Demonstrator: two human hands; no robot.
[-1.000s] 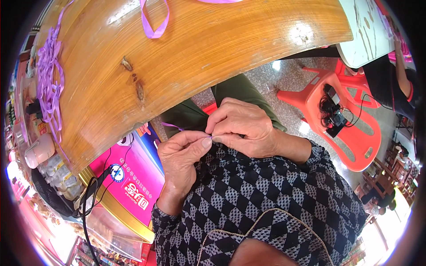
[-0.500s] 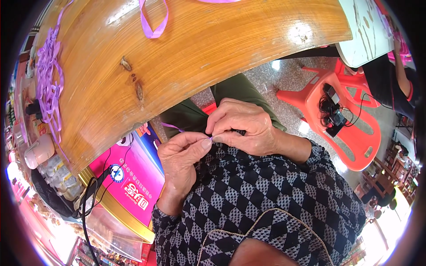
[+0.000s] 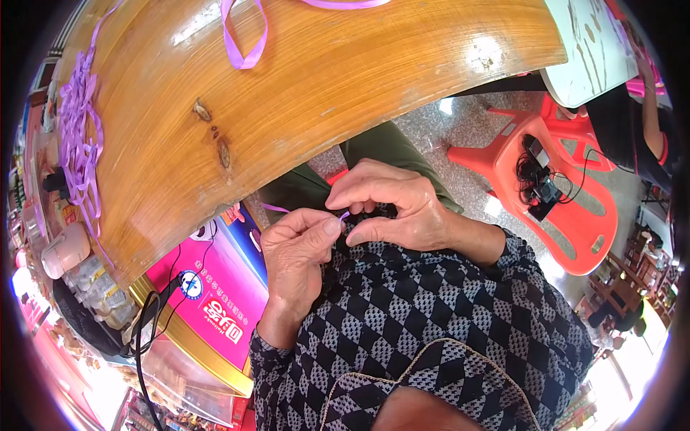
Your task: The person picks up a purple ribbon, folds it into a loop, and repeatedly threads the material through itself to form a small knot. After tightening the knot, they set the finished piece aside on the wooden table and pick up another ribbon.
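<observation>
- Head view: both hands meet just below the edge of the wooden table (image 3: 309, 93), close to the lap and above the checked black-and-white garment (image 3: 431, 323).
- The left hand (image 3: 298, 248) has thumb and forefinger pressed together on a thin purple ribbon (image 3: 343, 215); a short tip of it shows between the two hands, and another short bit of it sticks out to the left of the knuckles.
- The right hand (image 3: 392, 208) is curled, thumb and forefinger nearly closed toward the same ribbon tip; whether it actually pinches the ribbon cannot be told, since the fingers hide the contact.
- To do this fine handling well, I judge the fingertips should stay close together, with the ribbon kept taut and flat between the hands so it does not twist or slip.
- More purple ribbon lies on the table: a loop (image 3: 244, 39) near the far edge and a tangled bunch (image 3: 75, 136) at the left end.
- A pink printed box (image 3: 215, 287) stands under the table to the left, and a red plastic chair (image 3: 568, 208) carrying small black devices with cables (image 3: 539, 187) stands to the right.
</observation>
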